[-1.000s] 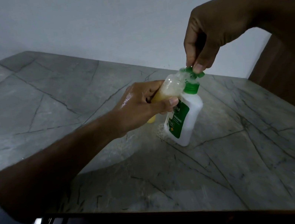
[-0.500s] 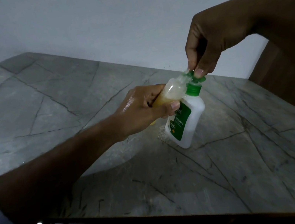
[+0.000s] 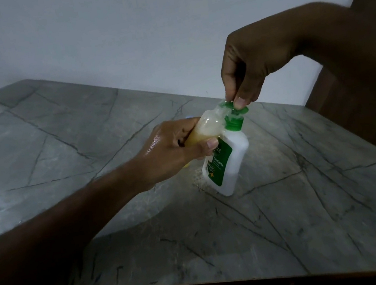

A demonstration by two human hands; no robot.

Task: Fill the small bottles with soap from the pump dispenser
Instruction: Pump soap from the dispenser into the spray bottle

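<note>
Two hands are engaged at one point. The right hand (image 3: 253, 64) comes down from above, thumb and fingertips pinched together on the green pump head (image 3: 234, 108) of the dispenser (image 3: 229, 160). The left hand (image 3: 171, 150) is wrapped round a small clear bottle (image 3: 209, 125), tipped nearly on its side with its mouth pressed up at the pump nozzle. Yellowish soap sits in the lower part of that bottle; its upper end looks empty or foamy.

The dispenser stands on the marble-patterned table (image 3: 81, 135), leaning, and seems steadied mainly by the two hands.

Risks, as judged:
- The small bottle's mouth is narrow and hidden behind the nozzle. A slight misalignment would send soap down the outside.
- The back of the left hand shines wet, and a speckled wet patch (image 3: 198, 178) lies at the dispenser's base. Slippery fingers could lose the bottle.
- Pressing a leaning dispenser could slide its base across the wet patch and tip it.
- A bottle held near horizontal could spill from its mouth if drawn away before being righted.

Markings: the green label (image 3: 221, 161) on the white body reads "ORIGINAL". Above it only the letters "tol" show; the thumb covers the rest of the brand. Smaller print is illegible.
</note>
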